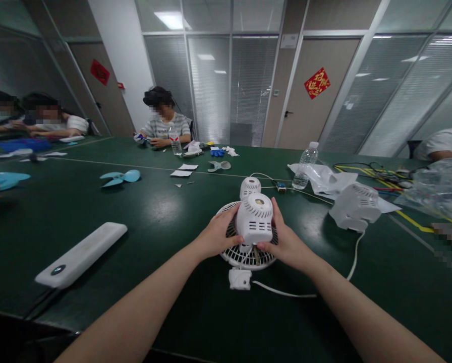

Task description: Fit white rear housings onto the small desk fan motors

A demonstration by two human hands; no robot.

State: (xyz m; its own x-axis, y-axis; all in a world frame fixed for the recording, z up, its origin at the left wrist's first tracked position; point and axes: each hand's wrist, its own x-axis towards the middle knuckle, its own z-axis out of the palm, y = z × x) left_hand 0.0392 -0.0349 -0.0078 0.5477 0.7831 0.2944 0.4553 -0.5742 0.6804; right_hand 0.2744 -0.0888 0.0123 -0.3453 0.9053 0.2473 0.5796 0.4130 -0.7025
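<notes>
Both of my hands are closed on a white fan motor housing (pixel 254 222) with vent slots, one at each side. My left hand (pixel 219 234) grips its left side, thumb low at the front. My right hand (pixel 288 243) grips the right side, fingers reaching up along it. Beneath the housing a round white fan guard (pixel 239 259) lies on the green table. Just behind stands another rounded white vented part (pixel 250 185). In front of the guard lies a small white plastic piece (pixel 240 279), close to a white cable (pixel 282 292).
To the right stand another white fan housing (pixel 356 206) and a water bottle (pixel 306 164). A white oblong device (pixel 82 254) and a blue fan blade (pixel 120 177) lie left. A grey fan blade (pixel 219 166) is farther back. Several people sit around the table (pixel 165 206).
</notes>
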